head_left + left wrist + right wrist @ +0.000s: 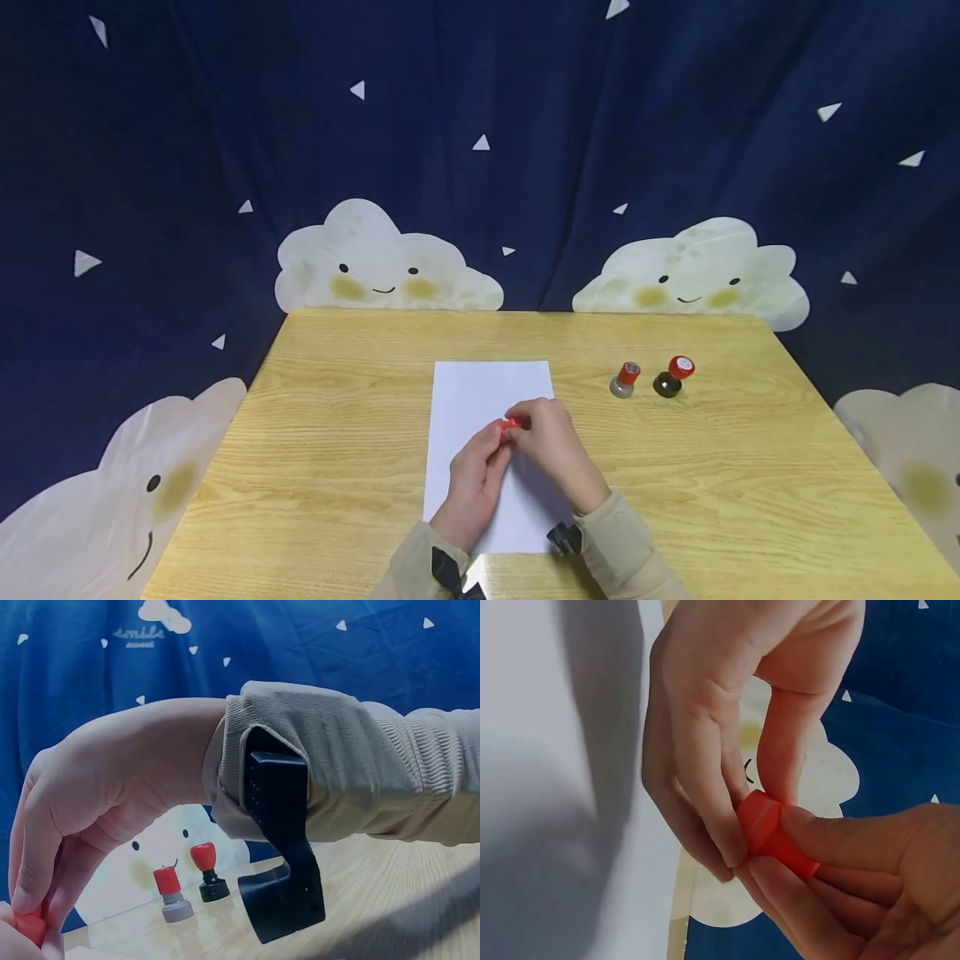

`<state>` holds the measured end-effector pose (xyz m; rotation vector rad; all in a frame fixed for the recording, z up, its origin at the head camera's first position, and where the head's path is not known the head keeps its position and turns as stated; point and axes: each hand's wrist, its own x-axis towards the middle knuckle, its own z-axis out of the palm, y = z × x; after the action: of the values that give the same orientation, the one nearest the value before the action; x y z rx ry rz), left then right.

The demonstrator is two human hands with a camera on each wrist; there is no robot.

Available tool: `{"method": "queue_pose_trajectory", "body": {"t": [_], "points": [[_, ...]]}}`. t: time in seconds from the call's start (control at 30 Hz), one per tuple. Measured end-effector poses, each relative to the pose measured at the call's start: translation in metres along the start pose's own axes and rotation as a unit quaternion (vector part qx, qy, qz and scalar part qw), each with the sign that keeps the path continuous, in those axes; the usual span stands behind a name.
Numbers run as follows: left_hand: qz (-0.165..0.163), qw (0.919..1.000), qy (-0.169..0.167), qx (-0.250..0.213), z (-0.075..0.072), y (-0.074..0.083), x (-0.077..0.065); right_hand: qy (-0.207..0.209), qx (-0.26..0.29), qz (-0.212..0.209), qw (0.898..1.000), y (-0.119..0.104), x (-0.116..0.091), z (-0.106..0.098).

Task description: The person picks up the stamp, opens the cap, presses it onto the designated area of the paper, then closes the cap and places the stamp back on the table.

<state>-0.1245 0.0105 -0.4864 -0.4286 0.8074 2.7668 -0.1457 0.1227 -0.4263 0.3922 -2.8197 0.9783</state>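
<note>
Over the white sheet of paper (491, 387), my two hands meet at a small red stamp (761, 832). Its body is a short red cylinder with a pale seam round it in the right wrist view. From the left, my left hand (472, 483) holds it between thumb and fingers. My right hand (555, 442) pinches it from the other side, bent down at the wrist. Fingers cover most of the stamp, so its face cannot be seen. Only a sliver of red shows in the left wrist view.
Right of the paper stand two more stamps, one with a grey base and red top (625, 379), the other with a black base and round red handle (673, 377). The wooden table (337, 433) ends at a dark blue curtain (480, 75) with clouds.
</note>
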Motion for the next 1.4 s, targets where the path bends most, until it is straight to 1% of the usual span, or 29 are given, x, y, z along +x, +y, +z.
{"method": "queue_pose_trajectory", "body": {"t": [0.1,0.23,0.33,0.5,0.63,0.67,0.77,0.83,0.93,1.07,1.13,1.2,1.3,1.4], "points": [[0.006,1.0,0.007,0.001,0.0,0.001,-0.002,-0.004,-0.003,0.004,1.0,-0.001,-0.001,-0.002],[0.01,0.9999,-0.008,-0.005,-0.002,0.002,-0.002,-0.016,0.016,0.0,1.0,-0.001,-0.002,-0.008],[0.005,0.9997,-0.025,-0.006,-0.004,0.003,-0.003,-0.029,0.035,-0.01,0.999,0.0,-0.002,-0.015],[-0.006,0.9991,-0.041,-0.002,-0.003,0.004,-0.003,-0.056,0.043,-0.015,0.997,0.002,-0.001,-0.024],[-0.006,0.9993,-0.037,0.009,-0.003,0.005,-0.003,-0.075,0.048,-0.002,0.996,0.0,0.0,-0.028],[-0.004,0.9995,-0.03,0.01,-0.002,0.005,-0.003,-0.076,0.049,0.003,0.996,0.0,0.0,-0.028],[0.009,0.9997,-0.013,0.019,-0.001,0.005,-0.003,-0.067,0.052,0.009,0.996,-0.002,-0.001,-0.027],[0.017,0.9996,-0.002,0.024,-0.001,0.006,-0.004,-0.056,0.048,0.005,0.997,-0.002,-0.002,-0.026],[0.019,0.9994,-0.006,0.028,-0.002,0.007,-0.004,-0.052,0.043,0.0,0.998,-0.003,-0.003,-0.026],[0.01,0.9991,-0.032,0.025,-0.003,0.008,-0.003,-0.078,0.067,0.021,0.995,-0.002,-0.002,-0.031],[0.003,0.9994,-0.028,0.021,-0.004,0.008,-0.003,-0.097,0.1,0.042,0.989,-0.002,-0.001,-0.036],[-0.003,0.9996,-0.022,0.019,-0.004,0.008,-0.002,-0.108,0.111,0.053,0.987,-0.003,0.0,-0.04],[-0.009,0.9998,-0.014,0.01,-0.003,0.009,-0.003,-0.116,0.104,0.056,0.986,-0.004,0.002,-0.044],[-0.013,0.9995,-0.029,0.006,-0.001,0.01,-0.004,-0.104,0.066,0.053,0.991,-0.003,0.003,-0.047]]}}
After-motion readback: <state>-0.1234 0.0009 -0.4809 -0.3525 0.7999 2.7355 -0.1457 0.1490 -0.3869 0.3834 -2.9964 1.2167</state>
